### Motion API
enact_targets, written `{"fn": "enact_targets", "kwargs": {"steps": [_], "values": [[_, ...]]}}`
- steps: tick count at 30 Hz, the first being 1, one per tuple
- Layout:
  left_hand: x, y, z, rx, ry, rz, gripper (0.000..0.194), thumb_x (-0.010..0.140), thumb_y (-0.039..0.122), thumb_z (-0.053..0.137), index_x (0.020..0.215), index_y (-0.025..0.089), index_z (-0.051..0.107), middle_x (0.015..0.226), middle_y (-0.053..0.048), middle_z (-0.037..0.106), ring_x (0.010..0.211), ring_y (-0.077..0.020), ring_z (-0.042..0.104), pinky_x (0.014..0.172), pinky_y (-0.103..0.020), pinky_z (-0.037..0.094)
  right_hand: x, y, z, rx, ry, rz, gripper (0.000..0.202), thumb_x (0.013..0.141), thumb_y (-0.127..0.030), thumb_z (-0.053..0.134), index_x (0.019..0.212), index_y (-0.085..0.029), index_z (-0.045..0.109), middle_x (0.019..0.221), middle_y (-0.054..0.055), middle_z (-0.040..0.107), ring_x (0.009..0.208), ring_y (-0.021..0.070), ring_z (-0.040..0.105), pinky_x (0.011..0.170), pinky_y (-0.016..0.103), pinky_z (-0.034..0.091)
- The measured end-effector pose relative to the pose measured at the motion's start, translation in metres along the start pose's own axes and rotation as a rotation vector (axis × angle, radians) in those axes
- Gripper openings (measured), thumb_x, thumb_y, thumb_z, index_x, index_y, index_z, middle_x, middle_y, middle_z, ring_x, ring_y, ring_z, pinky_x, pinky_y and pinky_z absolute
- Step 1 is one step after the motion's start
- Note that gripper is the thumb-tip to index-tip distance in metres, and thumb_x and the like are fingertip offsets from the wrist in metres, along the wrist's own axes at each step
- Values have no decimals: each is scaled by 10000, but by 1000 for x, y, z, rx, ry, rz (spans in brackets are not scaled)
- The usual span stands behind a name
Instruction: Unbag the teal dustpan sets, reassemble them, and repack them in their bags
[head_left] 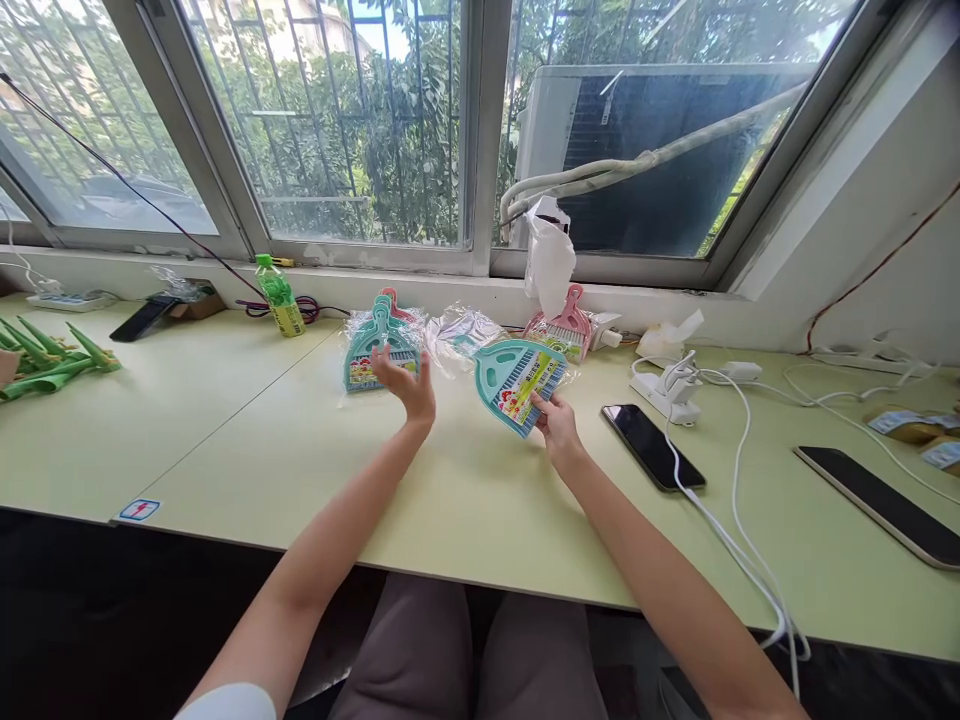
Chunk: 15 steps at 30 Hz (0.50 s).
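My right hand [557, 424] grips a teal mini dustpan and brush set [517, 378] by its lower right edge, tilted above the table. A yellow printed label lies across its bristles. My left hand [411, 385] is raised with its fingers apart and holds nothing. Just behind it, a stack of wrapped dustpan sets [361, 350], teal in front and pink behind, lies by the window sill. Crumpled clear plastic wrap [461, 335] sits between the stack and the held set. A pink dustpan set [574, 318] is partly hidden behind the held one.
A green-capped bottle [279, 298] stands by the sill. To the right are a black phone [651, 445], a white power strip [667, 392] with trailing cables, and a larger dark phone or tablet [885, 500]. Green plastic stems [56, 365] lie at far left.
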<state>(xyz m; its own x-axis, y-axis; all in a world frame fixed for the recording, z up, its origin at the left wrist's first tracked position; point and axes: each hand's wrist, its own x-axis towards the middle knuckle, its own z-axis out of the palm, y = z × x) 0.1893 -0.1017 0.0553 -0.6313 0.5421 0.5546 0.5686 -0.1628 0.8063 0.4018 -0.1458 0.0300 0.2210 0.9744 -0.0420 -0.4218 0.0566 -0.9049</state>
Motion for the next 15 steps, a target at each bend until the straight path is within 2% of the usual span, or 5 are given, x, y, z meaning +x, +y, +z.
{"fn": "enact_targets", "kwargs": {"steps": [2, 5, 7, 11, 15], "values": [[14, -5, 4, -227, -173, -192, 547, 932, 468, 443, 1387, 207, 289, 1489, -173, 300, 1403, -245, 287, 1094, -413, 314, 0, -1, 0, 9, -10, -18, 358, 614, -330, 780, 916, -198, 638, 959, 53, 729, 837, 229, 697, 722, 349, 591], [17, -8, 11, -665, -670, -340, 456, 971, 478, 319, 1344, 220, 367, 1363, -128, 494, 1211, -203, 540, 989, -358, 445, -2, -3, 2, 4, -18, -16, 387, 594, -347, 794, 915, -199, 636, 987, 54, 724, 858, 232, 693, 739, 351, 588], [7, -7, 16, -845, -887, -406, 428, 938, 487, 417, 1264, 212, 455, 1203, -96, 609, 1008, -178, 645, 929, -348, 492, -3, -3, 3, -2, -35, -12, 410, 580, -351, 806, 922, -198, 640, 1008, 54, 719, 857, 231, 691, 747, 353, 587], [-20, -3, 19, -901, -1091, -522, 443, 808, 515, 627, 1095, 183, 565, 835, -23, 677, 722, -143, 652, 848, -363, 537, -3, -2, 3, -3, -68, -18, 445, 571, -364, 818, 942, -193, 643, 1002, 57, 721, 848, 237, 693, 750, 363, 590], [-32, 1, 14, -907, -1293, -486, 486, 776, 553, 655, 1077, 175, 606, 949, -73, 712, 860, -198, 677, 892, -419, 520, 2, -3, 0, 14, -42, -29, 397, 607, -375, 794, 924, -201, 631, 953, 62, 728, 881, 255, 695, 743, 376, 597]]}}
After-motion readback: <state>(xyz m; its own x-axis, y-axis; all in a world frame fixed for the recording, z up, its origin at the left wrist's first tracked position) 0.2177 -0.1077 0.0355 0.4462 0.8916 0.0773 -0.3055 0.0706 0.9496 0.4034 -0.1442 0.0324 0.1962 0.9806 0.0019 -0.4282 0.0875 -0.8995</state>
